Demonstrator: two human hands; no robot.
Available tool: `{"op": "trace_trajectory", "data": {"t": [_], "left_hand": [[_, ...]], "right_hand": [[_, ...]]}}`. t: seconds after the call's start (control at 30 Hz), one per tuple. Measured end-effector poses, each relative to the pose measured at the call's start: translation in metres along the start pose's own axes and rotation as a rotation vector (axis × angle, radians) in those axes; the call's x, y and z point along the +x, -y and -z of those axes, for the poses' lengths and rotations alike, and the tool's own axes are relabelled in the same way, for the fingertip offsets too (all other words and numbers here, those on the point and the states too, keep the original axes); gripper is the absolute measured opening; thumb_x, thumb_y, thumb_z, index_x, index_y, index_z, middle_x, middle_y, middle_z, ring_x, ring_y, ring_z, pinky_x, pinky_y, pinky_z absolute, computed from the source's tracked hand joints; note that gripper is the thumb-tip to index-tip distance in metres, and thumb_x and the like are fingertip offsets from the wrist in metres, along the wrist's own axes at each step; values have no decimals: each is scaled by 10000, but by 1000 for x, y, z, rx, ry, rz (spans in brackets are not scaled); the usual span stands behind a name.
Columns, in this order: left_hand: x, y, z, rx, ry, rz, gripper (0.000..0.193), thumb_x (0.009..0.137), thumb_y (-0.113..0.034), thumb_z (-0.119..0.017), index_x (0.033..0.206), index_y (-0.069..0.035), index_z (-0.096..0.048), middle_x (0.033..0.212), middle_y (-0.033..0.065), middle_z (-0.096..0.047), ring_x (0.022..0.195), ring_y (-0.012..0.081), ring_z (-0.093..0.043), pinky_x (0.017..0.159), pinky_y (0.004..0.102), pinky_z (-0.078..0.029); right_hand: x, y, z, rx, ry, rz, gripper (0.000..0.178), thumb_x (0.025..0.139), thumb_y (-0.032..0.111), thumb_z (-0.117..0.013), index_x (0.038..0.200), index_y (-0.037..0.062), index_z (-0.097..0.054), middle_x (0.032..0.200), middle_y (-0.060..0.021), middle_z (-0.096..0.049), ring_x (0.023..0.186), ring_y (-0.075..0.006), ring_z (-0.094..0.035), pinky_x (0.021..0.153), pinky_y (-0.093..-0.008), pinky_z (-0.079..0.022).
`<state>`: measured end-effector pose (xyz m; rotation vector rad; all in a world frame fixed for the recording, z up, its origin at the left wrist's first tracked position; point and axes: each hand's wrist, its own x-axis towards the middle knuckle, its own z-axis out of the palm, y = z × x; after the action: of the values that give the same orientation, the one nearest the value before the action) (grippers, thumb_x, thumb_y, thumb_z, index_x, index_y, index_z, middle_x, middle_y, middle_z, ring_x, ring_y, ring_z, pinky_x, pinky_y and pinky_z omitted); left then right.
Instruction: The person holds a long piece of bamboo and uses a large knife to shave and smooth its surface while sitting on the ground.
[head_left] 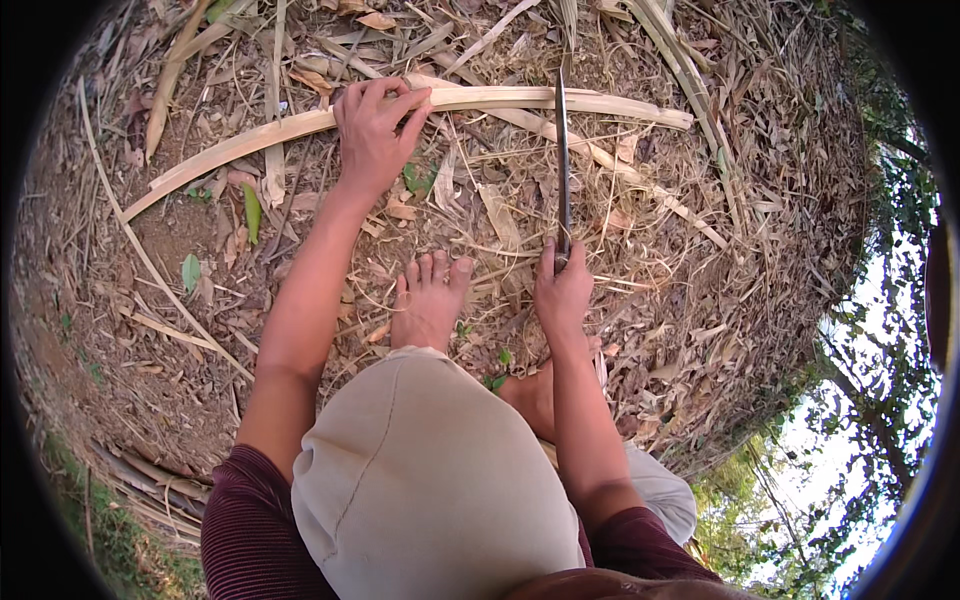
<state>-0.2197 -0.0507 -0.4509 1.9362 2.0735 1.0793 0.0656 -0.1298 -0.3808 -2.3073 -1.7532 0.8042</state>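
Across the littered ground (690, 330), the pale strip (500, 97), probably light, springy and splintery, is gripped near mid-length by the left hand (375, 132), best kept clear of the knife (563, 150) grasped by the right hand (562, 292).

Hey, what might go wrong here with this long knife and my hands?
The knife, held in your right hand, crosses the same pale strip your left hand grips, so a sideways slip might reach those fingers. Your bare foot is uncovered, so a dropped or swinging blade could cut it.
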Motion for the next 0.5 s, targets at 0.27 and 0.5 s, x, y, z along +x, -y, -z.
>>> {"op": "trace_trajectory", "data": {"t": [0.27, 0.5], "left_hand": [[-3, 5, 7, -33, 34, -10, 208, 850, -204, -750, 1056, -181, -775, 1062, -4, -636, 1042, 226, -544, 944, 396, -365], [-5, 8, -2, -75, -15, -7, 166, 845, -240, -748, 1001, -195, -783, 1033, -13, -632, 1010, 232, -545, 931, 401, -364]], "right_hand": [[0, 0, 2, -5, -39, 11, 326, 1001, 329, -581, 920, 15, -552, 635, -201, -621, 593, -398, -635, 555, -490, -460], [8, 39, 54, 105, -188, 133, 335, 1000, 348, -608, 925, 22, -616, 582, -97, -568, 485, -219, -548, 486, -375, -426]]}}
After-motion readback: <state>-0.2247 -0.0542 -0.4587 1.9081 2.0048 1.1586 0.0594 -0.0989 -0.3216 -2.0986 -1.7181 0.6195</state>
